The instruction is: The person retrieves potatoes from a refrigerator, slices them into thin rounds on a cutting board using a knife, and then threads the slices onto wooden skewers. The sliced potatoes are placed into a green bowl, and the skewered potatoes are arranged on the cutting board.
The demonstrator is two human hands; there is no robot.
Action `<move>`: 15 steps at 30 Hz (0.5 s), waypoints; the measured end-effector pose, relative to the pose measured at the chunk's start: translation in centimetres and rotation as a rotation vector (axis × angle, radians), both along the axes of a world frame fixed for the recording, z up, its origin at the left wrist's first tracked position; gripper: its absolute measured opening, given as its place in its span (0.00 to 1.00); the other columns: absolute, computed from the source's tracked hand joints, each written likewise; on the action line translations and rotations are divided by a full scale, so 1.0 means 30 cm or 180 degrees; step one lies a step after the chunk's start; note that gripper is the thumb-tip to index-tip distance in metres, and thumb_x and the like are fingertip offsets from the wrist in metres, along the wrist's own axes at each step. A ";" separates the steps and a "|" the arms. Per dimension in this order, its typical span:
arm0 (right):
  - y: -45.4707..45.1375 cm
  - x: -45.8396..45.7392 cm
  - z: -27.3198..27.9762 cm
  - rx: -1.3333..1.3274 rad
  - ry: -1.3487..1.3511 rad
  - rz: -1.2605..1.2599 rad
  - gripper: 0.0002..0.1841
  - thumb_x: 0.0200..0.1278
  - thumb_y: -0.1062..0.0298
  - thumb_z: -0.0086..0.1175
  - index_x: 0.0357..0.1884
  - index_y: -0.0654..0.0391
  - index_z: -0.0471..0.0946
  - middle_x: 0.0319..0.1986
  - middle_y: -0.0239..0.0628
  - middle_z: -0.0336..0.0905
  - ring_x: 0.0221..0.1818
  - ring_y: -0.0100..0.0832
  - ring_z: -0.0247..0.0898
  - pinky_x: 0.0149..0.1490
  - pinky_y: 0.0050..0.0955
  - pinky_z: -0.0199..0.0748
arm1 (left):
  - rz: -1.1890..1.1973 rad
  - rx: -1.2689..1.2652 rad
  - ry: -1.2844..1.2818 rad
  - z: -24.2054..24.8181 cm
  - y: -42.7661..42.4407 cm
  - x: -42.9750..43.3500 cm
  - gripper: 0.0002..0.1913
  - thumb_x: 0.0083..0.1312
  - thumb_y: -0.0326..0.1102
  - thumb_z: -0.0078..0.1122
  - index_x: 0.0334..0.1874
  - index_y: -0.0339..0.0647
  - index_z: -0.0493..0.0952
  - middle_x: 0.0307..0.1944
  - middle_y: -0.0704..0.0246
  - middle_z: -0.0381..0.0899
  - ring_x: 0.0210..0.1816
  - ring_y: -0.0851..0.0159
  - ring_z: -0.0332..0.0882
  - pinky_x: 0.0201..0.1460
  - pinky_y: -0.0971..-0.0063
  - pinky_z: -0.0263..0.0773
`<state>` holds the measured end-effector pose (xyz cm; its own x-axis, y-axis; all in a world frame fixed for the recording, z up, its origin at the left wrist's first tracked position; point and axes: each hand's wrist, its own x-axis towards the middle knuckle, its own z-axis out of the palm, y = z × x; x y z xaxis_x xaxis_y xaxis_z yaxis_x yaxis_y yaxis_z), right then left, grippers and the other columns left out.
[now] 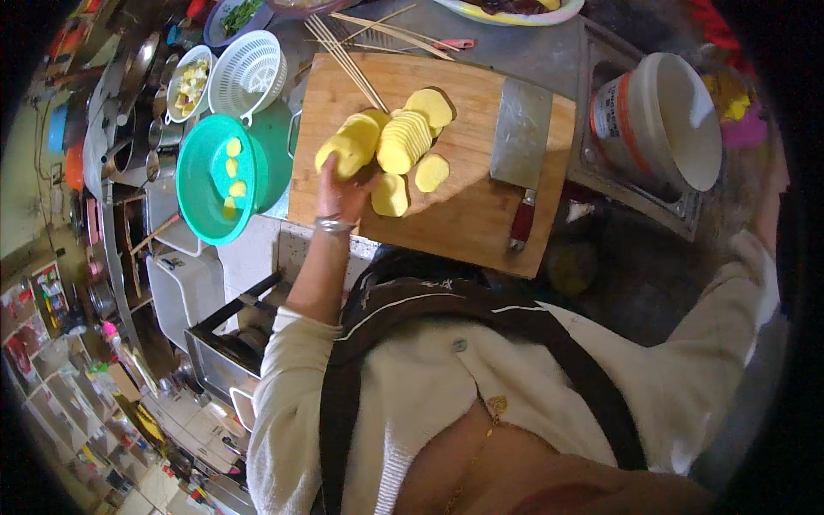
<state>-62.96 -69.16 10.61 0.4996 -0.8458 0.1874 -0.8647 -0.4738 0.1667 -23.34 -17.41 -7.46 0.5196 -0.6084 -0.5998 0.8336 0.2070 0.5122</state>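
My left hand (344, 193) holds the near end of a fanned row of potato slices (357, 138) on a wooden cutting board (463, 225). Its thumb presses on the front slice, while the fingers are partly hidden. Right beside it lies a second row of thin slices (405, 138), with loose slices (390, 195) nearer to me. Several bamboo skewers (347, 64) rest across the board's far edge, their ends against the potato. A cleaver (521, 135) with a red handle lies flat on the board's right side. My right hand is out of view past the right rim; only its sleeve (714, 309) and some forearm show.
A green plastic basin (257, 193) with several potato pieces stands left of the board. Behind it are a white colander (248, 74) and a smaller basket (190, 84) of cut food. More skewers (399, 32) lie beyond the board. A white bucket (634, 122) stands at the right.
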 end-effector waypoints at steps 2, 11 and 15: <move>0.164 0.115 -0.086 0.0406 -0.0117 0.0091 0.25 0.50 0.56 0.53 0.49 0.58 0.68 0.43 0.47 0.71 0.47 0.40 0.67 0.49 0.35 0.65 | -0.0170 -0.0214 0.0032 -0.015 -0.077 -0.016 0.31 0.55 0.54 0.52 0.58 0.47 0.61 0.57 0.63 0.61 0.60 0.55 0.55 0.59 0.49 0.51; 1.132 0.410 -0.645 0.1993 -0.1031 -0.0012 0.37 0.46 0.57 0.59 0.58 0.59 0.57 0.47 0.52 0.69 0.50 0.47 0.65 0.51 0.36 0.65 | -0.0810 -0.1977 0.0300 -0.044 0.042 0.102 0.21 0.58 0.39 0.54 0.53 0.43 0.65 0.48 0.67 0.71 0.50 0.62 0.68 0.54 0.62 0.64; 1.113 0.419 -0.624 0.2504 -0.1476 -0.0538 0.24 0.47 0.68 0.52 0.49 0.62 0.65 0.35 0.47 0.75 0.38 0.42 0.73 0.42 0.33 0.69 | -0.1019 -0.1446 -0.0643 0.005 0.143 0.140 0.25 0.54 0.30 0.54 0.56 0.39 0.61 0.52 0.59 0.67 0.53 0.53 0.66 0.56 0.57 0.63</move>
<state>-50.40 -35.77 -8.10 0.3766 -0.8690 -0.3209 -0.8324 -0.1654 -0.5289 -19.15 -13.12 -7.31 0.3446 -0.9266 -0.1508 0.7858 0.1968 0.5863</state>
